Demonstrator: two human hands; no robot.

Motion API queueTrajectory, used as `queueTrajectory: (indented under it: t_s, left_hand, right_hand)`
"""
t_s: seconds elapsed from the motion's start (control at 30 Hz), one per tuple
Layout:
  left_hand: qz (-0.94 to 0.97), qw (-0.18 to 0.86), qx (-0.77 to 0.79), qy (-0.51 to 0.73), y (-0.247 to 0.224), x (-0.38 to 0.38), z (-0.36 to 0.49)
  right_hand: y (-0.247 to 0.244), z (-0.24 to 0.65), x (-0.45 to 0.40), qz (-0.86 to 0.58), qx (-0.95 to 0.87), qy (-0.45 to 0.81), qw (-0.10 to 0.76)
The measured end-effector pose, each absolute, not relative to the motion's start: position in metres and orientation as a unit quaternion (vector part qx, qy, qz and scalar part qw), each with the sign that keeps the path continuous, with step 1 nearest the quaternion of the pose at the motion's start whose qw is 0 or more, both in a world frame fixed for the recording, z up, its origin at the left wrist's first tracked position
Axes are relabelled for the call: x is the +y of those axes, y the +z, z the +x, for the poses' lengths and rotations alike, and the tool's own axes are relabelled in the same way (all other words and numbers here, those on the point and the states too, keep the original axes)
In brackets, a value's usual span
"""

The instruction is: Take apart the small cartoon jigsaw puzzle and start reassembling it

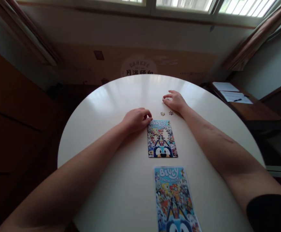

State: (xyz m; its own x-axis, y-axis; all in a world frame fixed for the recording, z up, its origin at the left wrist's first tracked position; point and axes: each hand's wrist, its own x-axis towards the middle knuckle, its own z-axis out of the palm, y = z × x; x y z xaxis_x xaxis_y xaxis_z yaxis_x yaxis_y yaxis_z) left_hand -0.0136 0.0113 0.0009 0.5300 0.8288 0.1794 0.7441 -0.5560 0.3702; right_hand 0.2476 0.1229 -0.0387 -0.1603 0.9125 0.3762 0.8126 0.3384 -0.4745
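1. Toward the near edge of the table [116, 174] lay the picture sheet [175, 196].
2. Beyond, the gapped puzzle [163, 141] pointed its long axis away; the left hand [137, 120] curled its fingers at the far-left corner.
3. Farther, two loose pieces [163, 114] lay unobstructed, nearside of the right hand [176, 101], whose bent fingers' grip couldn't be told.

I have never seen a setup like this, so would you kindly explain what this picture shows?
There is no machine here: a camera worn on a person's head looks forward and down as they work bare-handed. On the white table lies a jigsaw puzzle with gaps, two loose pieces beyond its top edge, and a matching picture sheet nearer the wearer. The left hand is at the puzzle's top-left corner; the right hand is just beyond the loose pieces. I cannot tell whether either holds anything.
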Motion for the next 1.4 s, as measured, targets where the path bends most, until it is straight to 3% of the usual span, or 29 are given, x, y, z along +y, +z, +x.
queueTrajectory:
  t_s: [0.57,1.13,1.3,1.4]
  left_hand:
    - [0.861,0.135,0.454,0.184,0.001,0.013,-0.012]
    - [0.865,0.146,0.442,0.188,0.001,0.013,-0.017]
    - [0.868,0.150,0.440,0.177,0.000,0.015,-0.019]
    - [0.871,0.148,0.437,0.169,0.000,0.015,-0.020]
  right_hand:
    - [-0.040,0.257,0.130,-0.525,-0.800,0.051,0.286]
    - [-0.022,0.240,0.099,-0.505,-0.729,0.119,0.447]
    - [0.019,0.229,0.083,-0.500,-0.678,0.160,0.515]
    - [0.052,0.223,0.050,-0.449,-0.659,0.245,0.552]
